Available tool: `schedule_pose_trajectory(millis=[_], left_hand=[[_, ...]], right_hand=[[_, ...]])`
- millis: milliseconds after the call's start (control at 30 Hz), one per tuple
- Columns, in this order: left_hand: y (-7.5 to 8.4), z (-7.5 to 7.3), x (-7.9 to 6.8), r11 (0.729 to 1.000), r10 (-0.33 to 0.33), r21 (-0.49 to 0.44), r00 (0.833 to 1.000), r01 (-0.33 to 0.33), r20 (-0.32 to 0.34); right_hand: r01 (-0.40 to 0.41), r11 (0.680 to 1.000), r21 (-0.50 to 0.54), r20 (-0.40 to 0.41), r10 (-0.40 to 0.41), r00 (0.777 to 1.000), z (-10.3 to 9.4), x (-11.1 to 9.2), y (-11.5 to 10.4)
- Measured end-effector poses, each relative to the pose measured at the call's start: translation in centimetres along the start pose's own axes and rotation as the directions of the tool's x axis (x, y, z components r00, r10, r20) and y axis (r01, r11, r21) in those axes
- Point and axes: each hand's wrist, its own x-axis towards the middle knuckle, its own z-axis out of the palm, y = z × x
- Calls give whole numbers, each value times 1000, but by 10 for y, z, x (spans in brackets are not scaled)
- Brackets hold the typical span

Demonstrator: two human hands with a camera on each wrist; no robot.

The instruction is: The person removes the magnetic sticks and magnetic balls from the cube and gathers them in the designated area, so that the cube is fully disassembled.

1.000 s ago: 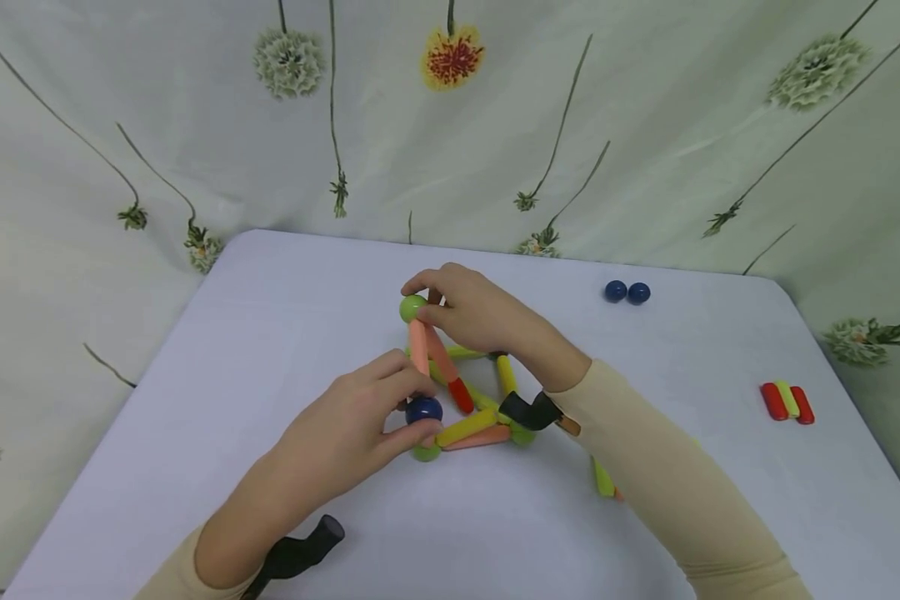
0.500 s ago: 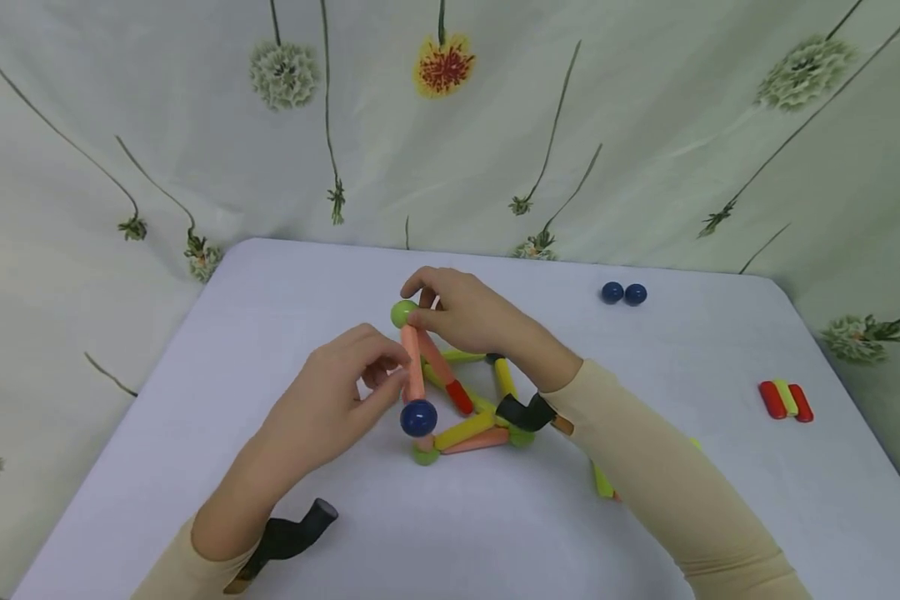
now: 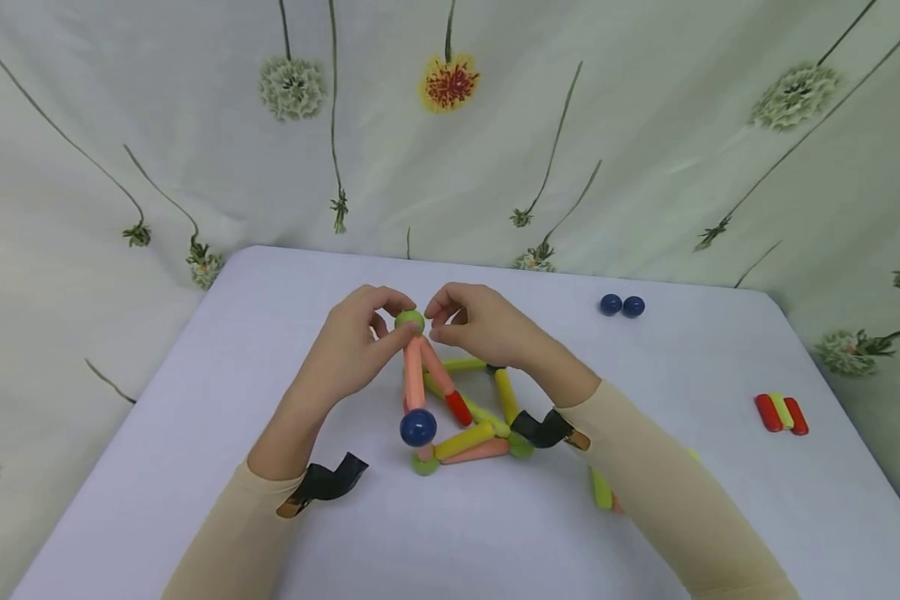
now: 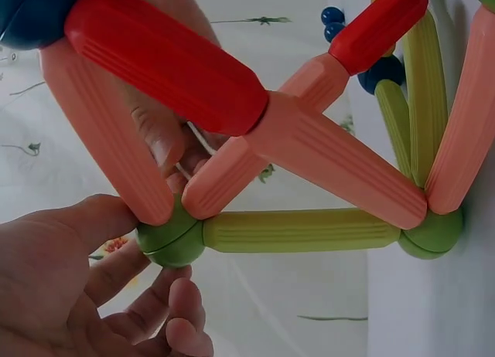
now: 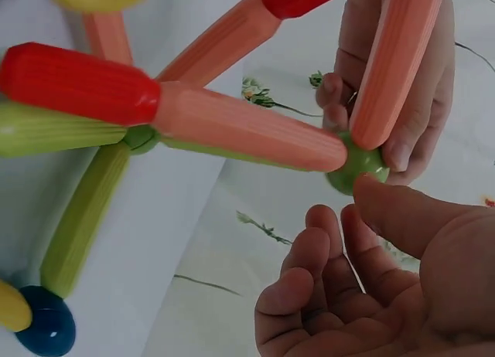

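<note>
Pinching the green ball (image 3: 407,318) atop the frame (image 3: 414,379) between its fingers, the left hand (image 3: 348,346) is over mid-worktop (image 3: 195,433); the right hand (image 3: 491,327), fingers loosely curled, is just beside the ball. Two blue balls (image 3: 611,305) lie back right; farther right, three short sticks (image 3: 781,411), two red, one yellow-green. The right sleeve (image 3: 667,479) partly hides other sticks (image 3: 602,490).

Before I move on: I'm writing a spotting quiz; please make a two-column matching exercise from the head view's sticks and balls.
1. Paired glossy dark blue balls
2. Topmost glossy green ball
3. Lowest dark blue ball
4. Row of red, lime, red sticks

A. Pinched by the left hand
B. Near the table's right edge
C. Near the table's far edge
D. At a salmon stick's near end

Pairs: 1-C, 2-A, 3-D, 4-B
</note>
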Motion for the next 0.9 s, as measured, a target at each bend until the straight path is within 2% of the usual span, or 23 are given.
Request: schedule_pose_trajectory(millis=[133,233,333,600,900], left_hand=[[0,2,-1,1000,-12,18,1000,12,-16],[2,3,-1,1000,-5,25,1000,6,-31],[4,4,-2,1000,4,28,999,-3,-42],[4,5,-2,999,7,36,998,-5,-55],[6,7,-1,1000,-1,16,999,2,-48]], right_hand=[[-66,997,-41,128,71,989,1,-10,21],[-70,993,-92,269,93,959,6,-16,33],[-54,996,-73,332,75,940,12,-21,42],[-77,993,89,329,44,943,27,-27,56],[-97,989,114,246,66,967,24,-35,70]])
